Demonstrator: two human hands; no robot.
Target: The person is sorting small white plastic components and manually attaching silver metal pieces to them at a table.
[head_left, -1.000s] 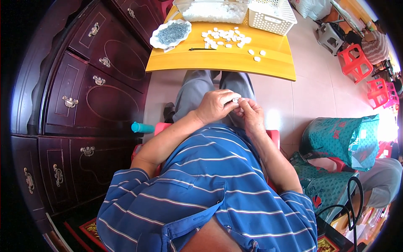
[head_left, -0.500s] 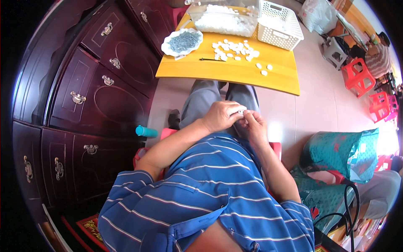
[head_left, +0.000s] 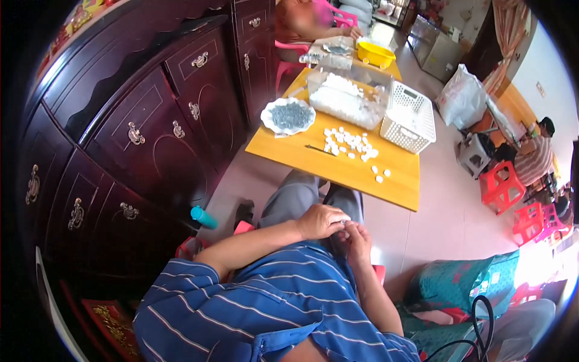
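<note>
Over my lap, my left hand (head_left: 322,221) and my right hand (head_left: 357,241) meet at the fingertips. Both are closed in a pinch on a small white piece (head_left: 343,222), mostly covered by the fingers. Beyond them stands a yellow wooden table (head_left: 283,152). Many white round pieces (head_left: 350,145) lie scattered on it, a few apart near the right edge. A thin dark tool (head_left: 319,149) rests by their left side. At the table's left, a white scalloped plate (head_left: 269,122) holds a heap of small dark grey pieces (head_left: 291,116).
Behind the scattered pieces stand a clear bin (head_left: 377,90) of white pieces and a white perforated basket (head_left: 403,137). Dark wooden cabinets (head_left: 151,157) line my left, with a teal bottle (head_left: 204,217) nearby. Right are red stools (head_left: 502,188) and a teal bag (head_left: 464,283). People sit farther off.
The view has tilted up and turned, so the table sits lower and a person with a yellow basin shows behind it. My hands stay together on the small piece.
</note>
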